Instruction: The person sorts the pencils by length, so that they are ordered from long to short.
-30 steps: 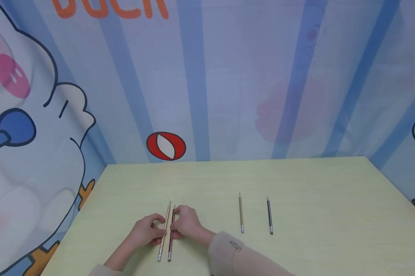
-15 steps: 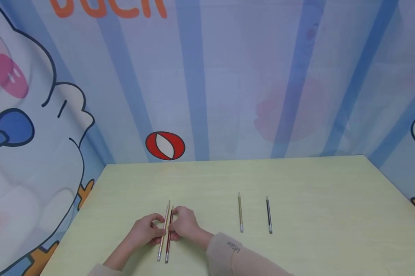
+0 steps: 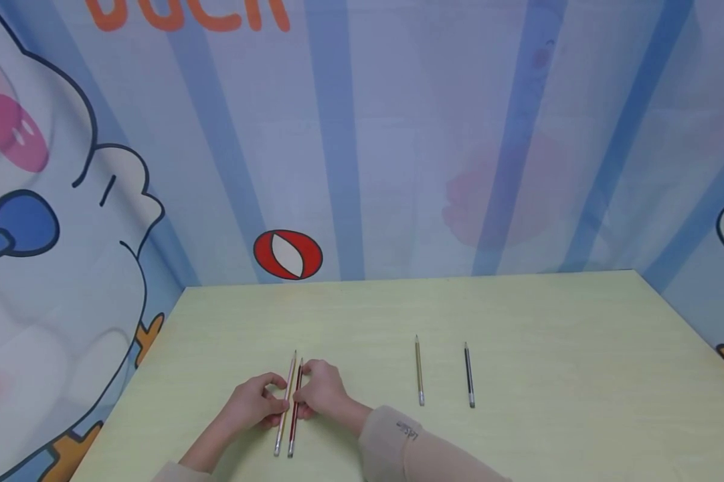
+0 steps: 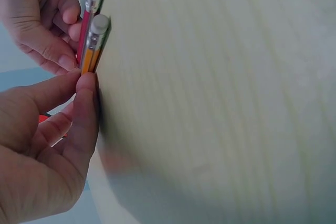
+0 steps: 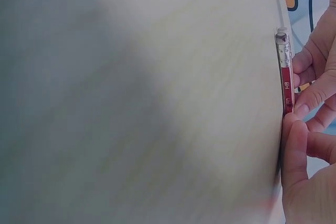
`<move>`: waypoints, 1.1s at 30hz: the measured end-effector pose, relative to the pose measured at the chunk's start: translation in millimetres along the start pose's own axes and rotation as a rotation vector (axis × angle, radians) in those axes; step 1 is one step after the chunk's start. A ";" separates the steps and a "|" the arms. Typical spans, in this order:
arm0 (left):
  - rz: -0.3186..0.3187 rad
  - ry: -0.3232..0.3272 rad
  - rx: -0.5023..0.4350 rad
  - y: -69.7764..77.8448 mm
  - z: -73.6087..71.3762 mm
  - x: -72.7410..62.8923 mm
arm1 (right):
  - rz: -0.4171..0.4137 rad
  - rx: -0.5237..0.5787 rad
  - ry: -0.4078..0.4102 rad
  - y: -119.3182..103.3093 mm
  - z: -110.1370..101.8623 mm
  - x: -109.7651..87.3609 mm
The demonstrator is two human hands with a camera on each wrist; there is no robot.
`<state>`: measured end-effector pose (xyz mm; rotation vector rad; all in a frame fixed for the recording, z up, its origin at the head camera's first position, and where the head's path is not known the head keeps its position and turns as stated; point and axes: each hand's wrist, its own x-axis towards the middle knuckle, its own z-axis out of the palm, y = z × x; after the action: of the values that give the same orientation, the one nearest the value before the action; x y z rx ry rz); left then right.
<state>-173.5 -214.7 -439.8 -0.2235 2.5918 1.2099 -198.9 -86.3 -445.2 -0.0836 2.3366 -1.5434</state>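
Two pencils lie side by side on the table's left part, tips pointing away, with a narrow gap between them in the head view. My left hand [image 3: 250,404] pinches the yellow pencil [image 3: 280,432] from the left; its white eraser shows in the left wrist view, beyond the thumb and fingertip [image 4: 85,82]. From the other side, my right hand [image 3: 324,389] holds the red pencil [image 3: 293,428] between thumb and finger. Its metal ferrule and "HB" print are visible in the right wrist view, where the red pencil [image 5: 286,82] hides most of the yellow one.
Farther right on the pale wooden table [image 3: 549,335] are a gold pencil [image 3: 419,371] and a dark pencil [image 3: 470,376], apart from each other and roughly parallel. A printed cloth backdrop [image 3: 398,167] rises behind the table's far edge.
My right hand has shifted the red pencil slightly left, narrowing its gap to the yellow pencil. My left hand has hardly moved. The gold and dark pencils stay in place.
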 end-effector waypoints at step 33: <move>0.089 0.115 0.186 15.1 -7.3 -7.2 | -0.143 -0.100 -0.190 14.6 -62.6 -23.2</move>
<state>-171.7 -210.5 -422.1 -0.1444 2.8210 1.0020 -194.5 -19.8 -430.6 -0.4120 2.2963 -1.4127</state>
